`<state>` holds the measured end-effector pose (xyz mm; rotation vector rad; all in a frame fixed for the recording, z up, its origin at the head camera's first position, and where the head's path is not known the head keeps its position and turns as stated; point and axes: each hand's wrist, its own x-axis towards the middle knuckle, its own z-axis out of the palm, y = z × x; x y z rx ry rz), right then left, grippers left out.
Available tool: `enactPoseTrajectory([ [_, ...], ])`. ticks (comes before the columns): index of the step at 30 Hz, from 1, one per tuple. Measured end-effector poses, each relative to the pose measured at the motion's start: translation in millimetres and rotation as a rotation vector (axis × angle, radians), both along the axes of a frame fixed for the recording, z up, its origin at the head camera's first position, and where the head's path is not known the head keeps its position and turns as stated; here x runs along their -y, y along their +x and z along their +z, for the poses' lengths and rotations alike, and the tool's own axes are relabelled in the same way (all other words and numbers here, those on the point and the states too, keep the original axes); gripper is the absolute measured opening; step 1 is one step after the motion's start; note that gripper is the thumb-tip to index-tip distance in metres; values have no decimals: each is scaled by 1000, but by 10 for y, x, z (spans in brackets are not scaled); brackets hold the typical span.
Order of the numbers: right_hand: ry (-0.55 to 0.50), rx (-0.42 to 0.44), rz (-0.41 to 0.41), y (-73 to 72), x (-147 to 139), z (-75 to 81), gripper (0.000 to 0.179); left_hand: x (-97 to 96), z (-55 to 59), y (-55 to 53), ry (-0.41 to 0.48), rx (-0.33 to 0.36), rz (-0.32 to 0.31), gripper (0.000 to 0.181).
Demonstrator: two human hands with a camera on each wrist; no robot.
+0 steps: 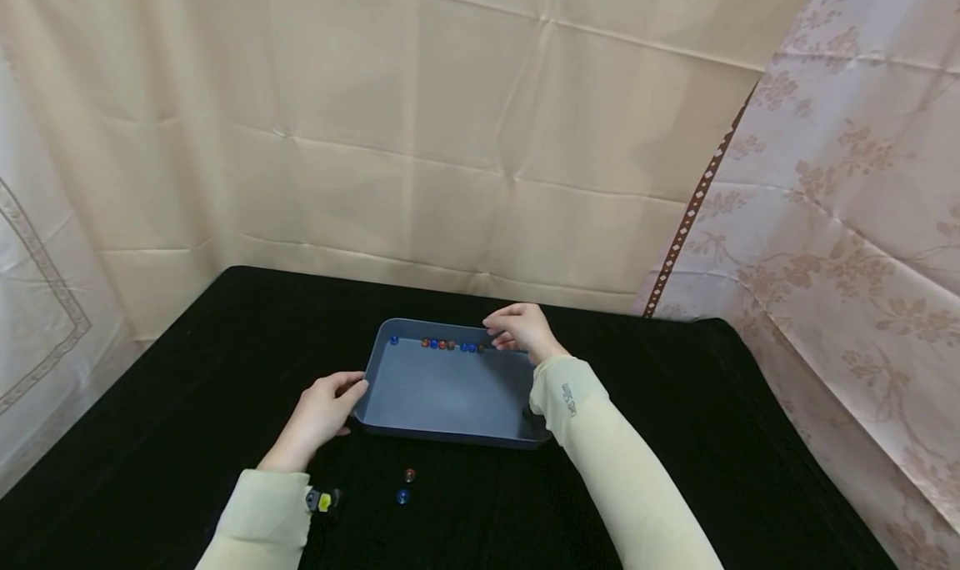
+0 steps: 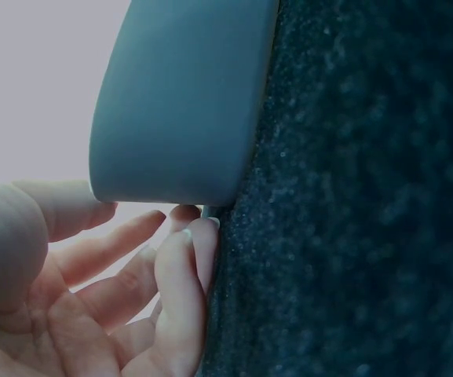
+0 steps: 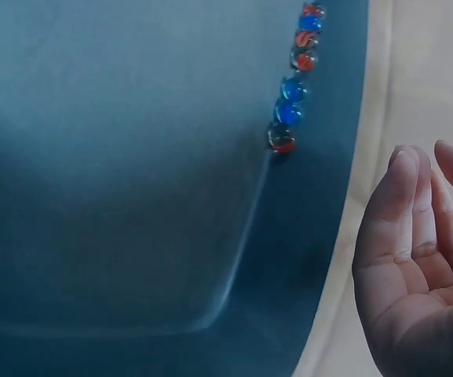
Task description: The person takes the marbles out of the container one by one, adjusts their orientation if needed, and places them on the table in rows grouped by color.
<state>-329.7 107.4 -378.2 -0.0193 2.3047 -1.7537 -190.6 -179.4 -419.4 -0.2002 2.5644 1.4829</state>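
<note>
A blue-grey rectangular tray lies on the black cloth. Along its far side sits a row of several glass marbles, some blue, some clear with red-orange swirls; a single blue marble stands apart at the far left corner. At the tray's left end, my left hand touches the outer wall with its fingertips, fingers relaxed. My right hand hovers at the far right rim, loosely bent, with nothing visible between thumb and fingers. The nearest marble to it is a clear one with orange.
Two marbles lie on the cloth in front of the tray: a reddish one and a blue one. The black-covered table ends at a cream curtain behind; a floral cloth hangs at the right.
</note>
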Motion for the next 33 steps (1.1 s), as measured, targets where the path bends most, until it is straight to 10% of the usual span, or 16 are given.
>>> enactPoseTrajectory([
  [33, 158, 31, 12, -17, 126, -366, 17, -1, 8, -1, 15, 14, 0, 48],
])
